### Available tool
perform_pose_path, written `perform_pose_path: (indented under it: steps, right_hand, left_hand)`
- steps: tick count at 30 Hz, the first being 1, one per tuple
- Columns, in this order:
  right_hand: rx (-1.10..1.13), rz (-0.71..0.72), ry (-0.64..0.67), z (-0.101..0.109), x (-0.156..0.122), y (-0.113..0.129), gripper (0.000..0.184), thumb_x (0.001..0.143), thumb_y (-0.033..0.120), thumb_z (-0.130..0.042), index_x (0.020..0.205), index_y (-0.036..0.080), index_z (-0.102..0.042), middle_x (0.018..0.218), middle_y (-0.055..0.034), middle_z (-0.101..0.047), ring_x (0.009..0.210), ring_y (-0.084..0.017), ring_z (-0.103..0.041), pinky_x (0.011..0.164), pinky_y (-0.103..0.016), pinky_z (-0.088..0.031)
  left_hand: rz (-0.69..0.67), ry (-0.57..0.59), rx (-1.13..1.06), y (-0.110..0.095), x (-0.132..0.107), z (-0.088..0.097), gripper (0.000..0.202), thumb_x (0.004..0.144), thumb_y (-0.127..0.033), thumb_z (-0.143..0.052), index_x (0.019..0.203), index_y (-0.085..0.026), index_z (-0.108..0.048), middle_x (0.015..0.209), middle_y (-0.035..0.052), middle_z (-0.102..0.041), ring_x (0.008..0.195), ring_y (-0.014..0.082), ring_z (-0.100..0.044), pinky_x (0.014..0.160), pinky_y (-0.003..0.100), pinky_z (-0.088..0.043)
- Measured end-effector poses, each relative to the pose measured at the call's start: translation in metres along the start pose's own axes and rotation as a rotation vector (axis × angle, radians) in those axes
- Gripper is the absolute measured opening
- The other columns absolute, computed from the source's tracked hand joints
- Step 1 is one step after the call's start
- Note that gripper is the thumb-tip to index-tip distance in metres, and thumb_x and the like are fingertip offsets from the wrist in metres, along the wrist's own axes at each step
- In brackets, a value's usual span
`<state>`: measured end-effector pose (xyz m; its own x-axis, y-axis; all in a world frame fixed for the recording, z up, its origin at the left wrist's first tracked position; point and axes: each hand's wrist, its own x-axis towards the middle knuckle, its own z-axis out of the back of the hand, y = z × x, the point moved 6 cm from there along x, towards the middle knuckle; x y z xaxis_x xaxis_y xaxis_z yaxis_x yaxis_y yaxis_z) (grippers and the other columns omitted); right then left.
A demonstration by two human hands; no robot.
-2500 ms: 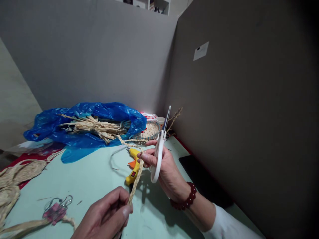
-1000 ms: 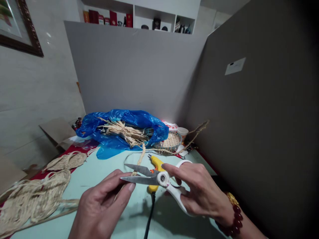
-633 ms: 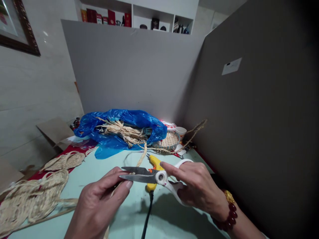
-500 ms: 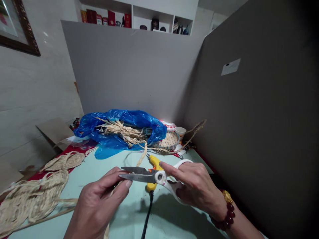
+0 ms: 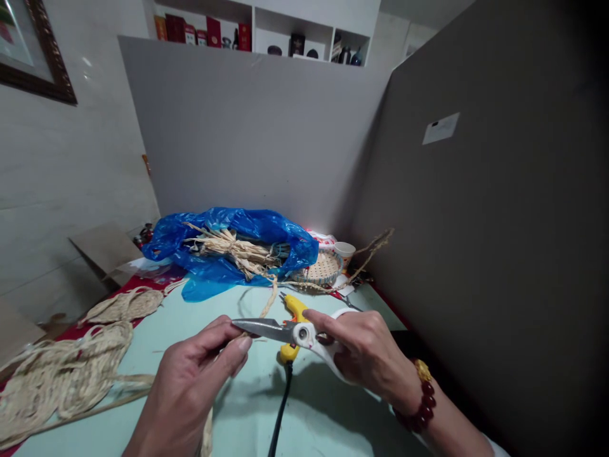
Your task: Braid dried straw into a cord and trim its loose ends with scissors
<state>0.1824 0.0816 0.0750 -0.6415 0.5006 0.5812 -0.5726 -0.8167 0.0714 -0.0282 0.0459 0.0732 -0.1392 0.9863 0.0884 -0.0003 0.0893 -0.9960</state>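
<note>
White-handled scissors (image 5: 266, 329) are in my right hand (image 5: 368, 349), fingers in the loops and index finger stretched along the pivot. Their blades are closed, and the tips lie at the fingertips of my left hand (image 5: 200, 374). That hand pinches a braided straw cord (image 5: 269, 301); one stretch rises beyond the blades toward the blue bag, another hangs below the hand. The exact spot where the blades meet the cord is hidden by fingers. Behind the scissors a yellow glue gun (image 5: 295, 308) rests on the table, its black cable running toward me.
A blue plastic bag (image 5: 183, 254) holding dried straw (image 5: 238, 247) lies at the back. Beside it are a woven basket (image 5: 323, 270) and a paper cup (image 5: 345, 249). Woven straw pieces (image 5: 71, 374) lie on the left. A grey panel (image 5: 476, 222) stands on the right.
The scissor blades, apart half a second ago, have closed at my left fingertips. The straw cord beyond them has shifted slightly.
</note>
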Motion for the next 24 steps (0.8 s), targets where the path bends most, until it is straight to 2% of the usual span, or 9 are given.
perform_pose_path:
  steps: [2,4,7,10,13,16,21,24]
  right_hand:
    - [0.079,-0.04,-0.017,-0.002,0.001,-0.001,0.059,0.068,0.001,-0.047,0.122,0.022,-0.056,0.07,0.0025,-0.064,0.058,-0.011,-0.051,0.057,-0.024,-0.033]
    - [0.174,-0.107,-0.015,-0.005,0.004,-0.002,0.049,0.074,0.003,-0.049,0.117,0.023,-0.06,0.071,0.0015,-0.065,0.056,-0.011,-0.049,0.056,-0.022,-0.034]
    - [0.405,-0.252,-0.021,-0.009,0.008,0.0,0.027,0.084,0.016,-0.057,0.109,0.021,-0.063,0.077,0.0006,-0.065,0.056,-0.01,-0.046,0.054,-0.02,-0.036]
    - [0.526,-0.317,-0.032,-0.008,0.011,0.004,0.023,0.082,0.026,-0.066,0.105,0.02,-0.063,0.074,0.002,-0.063,0.055,-0.009,-0.044,0.052,-0.019,-0.036]
    - [0.429,-0.247,-0.01,-0.002,0.011,0.008,0.023,0.081,0.029,-0.068,0.101,0.02,-0.065,0.067,0.002,-0.061,0.055,-0.01,-0.046,0.053,-0.022,-0.036]
    - [0.285,-0.147,-0.002,0.004,0.009,0.005,0.027,0.082,0.029,-0.065,0.107,0.021,-0.065,0.069,0.0006,-0.063,0.059,-0.012,-0.052,0.058,-0.024,-0.038]
    - [0.117,-0.038,-0.036,0.011,0.006,-0.002,0.042,0.078,0.015,-0.058,0.119,0.022,-0.06,0.069,0.0015,-0.064,0.059,-0.012,-0.054,0.057,-0.025,-0.037]
    - [0.035,0.03,-0.064,0.014,0.004,-0.001,0.05,0.075,0.009,-0.051,0.123,0.021,-0.058,0.068,0.0012,-0.062,0.058,-0.013,-0.054,0.057,-0.026,-0.037]
  left_hand:
    - [-0.014,0.004,0.005,0.001,0.002,-0.001,0.024,0.073,-0.041,-0.072,0.064,-0.019,-0.071,0.064,-0.0023,-0.046,0.064,0.0135,-0.042,0.054,0.019,-0.035]
    - [-0.012,-0.001,-0.034,0.003,0.003,-0.001,0.022,0.073,-0.04,-0.073,0.068,-0.019,-0.073,0.062,-0.002,-0.048,0.064,0.0133,-0.042,0.055,0.019,-0.034]
    - [0.006,0.0,-0.12,0.006,0.003,-0.002,0.023,0.074,-0.041,-0.072,0.08,-0.019,-0.076,0.06,-0.0013,-0.051,0.06,0.0128,-0.042,0.055,0.021,-0.034]
    - [0.009,0.012,-0.135,0.007,0.002,-0.003,0.024,0.074,-0.041,-0.072,0.081,-0.019,-0.075,0.06,-0.0014,-0.051,0.057,0.012,-0.04,0.053,0.022,-0.033]
    - [-0.018,-0.009,-0.141,0.006,0.001,-0.001,0.022,0.073,-0.041,-0.073,0.078,-0.02,-0.072,0.061,-0.0016,-0.053,0.058,0.0132,-0.041,0.055,0.023,-0.035]
    - [-0.057,-0.051,-0.107,0.003,-0.002,0.003,0.022,0.074,-0.043,-0.07,0.077,-0.021,-0.069,0.058,-0.0027,-0.05,0.06,0.0139,-0.042,0.055,0.022,-0.034]
    - [-0.017,-0.071,-0.082,0.0,-0.007,0.003,0.026,0.073,-0.045,-0.072,0.083,-0.021,-0.071,0.062,-0.0033,-0.049,0.058,0.012,-0.042,0.05,0.021,-0.034]
    - [-0.019,-0.095,-0.106,0.0,-0.01,0.002,0.025,0.069,-0.042,-0.076,0.08,-0.02,-0.073,0.064,-0.0021,-0.051,0.059,0.0121,-0.044,0.05,0.019,-0.036]
